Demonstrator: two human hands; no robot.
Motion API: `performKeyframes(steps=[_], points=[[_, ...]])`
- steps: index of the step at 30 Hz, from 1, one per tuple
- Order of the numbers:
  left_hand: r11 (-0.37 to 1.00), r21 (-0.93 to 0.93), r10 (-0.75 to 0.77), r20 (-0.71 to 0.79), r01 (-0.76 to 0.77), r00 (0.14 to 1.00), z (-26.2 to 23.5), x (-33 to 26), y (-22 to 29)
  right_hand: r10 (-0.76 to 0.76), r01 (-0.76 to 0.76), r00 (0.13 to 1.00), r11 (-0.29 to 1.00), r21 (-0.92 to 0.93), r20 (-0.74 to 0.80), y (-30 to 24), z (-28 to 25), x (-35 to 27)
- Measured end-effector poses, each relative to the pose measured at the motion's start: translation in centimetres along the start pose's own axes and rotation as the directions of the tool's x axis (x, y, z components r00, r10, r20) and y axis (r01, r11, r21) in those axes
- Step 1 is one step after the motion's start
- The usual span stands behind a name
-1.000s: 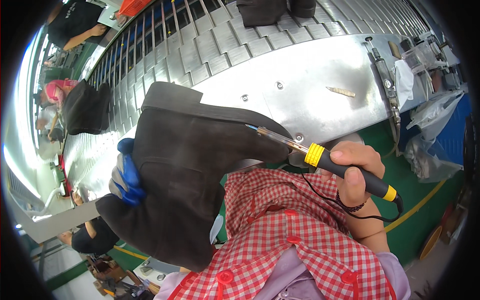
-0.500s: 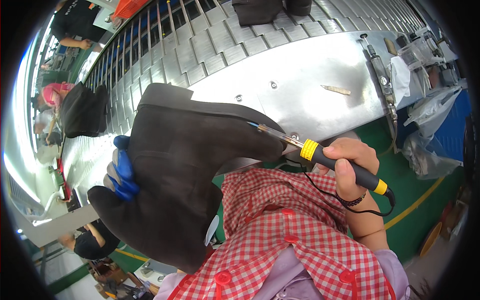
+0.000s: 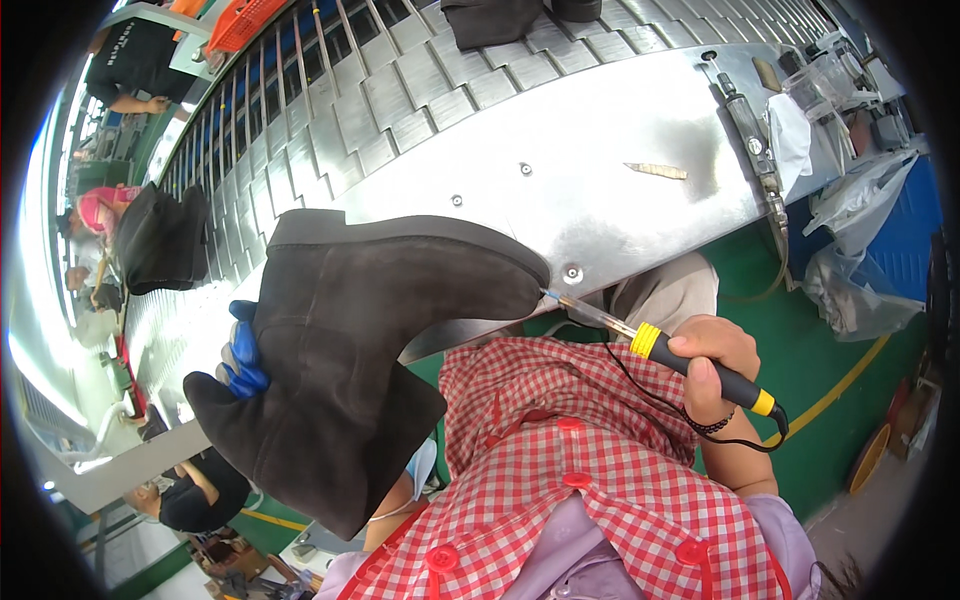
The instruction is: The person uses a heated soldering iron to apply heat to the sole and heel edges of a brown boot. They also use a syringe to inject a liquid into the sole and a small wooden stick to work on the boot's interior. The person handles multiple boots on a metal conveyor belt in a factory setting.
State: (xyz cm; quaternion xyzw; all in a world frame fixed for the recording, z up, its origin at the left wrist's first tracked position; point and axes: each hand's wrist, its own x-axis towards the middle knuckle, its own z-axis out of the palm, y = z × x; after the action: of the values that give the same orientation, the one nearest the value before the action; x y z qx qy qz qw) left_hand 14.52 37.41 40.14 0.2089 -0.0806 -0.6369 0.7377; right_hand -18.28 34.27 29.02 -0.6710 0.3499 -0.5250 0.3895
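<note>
The boot sits gripped in the gloved left hand; the right hand, clenched on the heated tool, should touch its toe lightly.

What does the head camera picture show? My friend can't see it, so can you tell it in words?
A person holds a dark suede ankle boot in a blue-gloved left hand and touches the tip of a pen-like tool with a black and yellow handle, gripped in the bare right hand, to the boot's toe. Behind is a shiny metal workbench beside a slatted conveyor.
</note>
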Motion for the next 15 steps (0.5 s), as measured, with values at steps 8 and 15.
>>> performKeyframes(steps=[8, 15], points=[[1.000, 0.006, -0.006, -0.009, 0.006, 1.000, -0.6, -0.6, 0.7, -0.028, 0.028, 0.999, 0.999, 0.030, -0.021, 0.3, 2.2, 2.2], [1.000, -0.023, 0.008, -0.092, -0.010, 0.996, -1.1, -1.0, 1.2, -0.006, 0.011, 0.999, 0.996, 0.088, -0.054, 0.7, 3.9, 3.2]])
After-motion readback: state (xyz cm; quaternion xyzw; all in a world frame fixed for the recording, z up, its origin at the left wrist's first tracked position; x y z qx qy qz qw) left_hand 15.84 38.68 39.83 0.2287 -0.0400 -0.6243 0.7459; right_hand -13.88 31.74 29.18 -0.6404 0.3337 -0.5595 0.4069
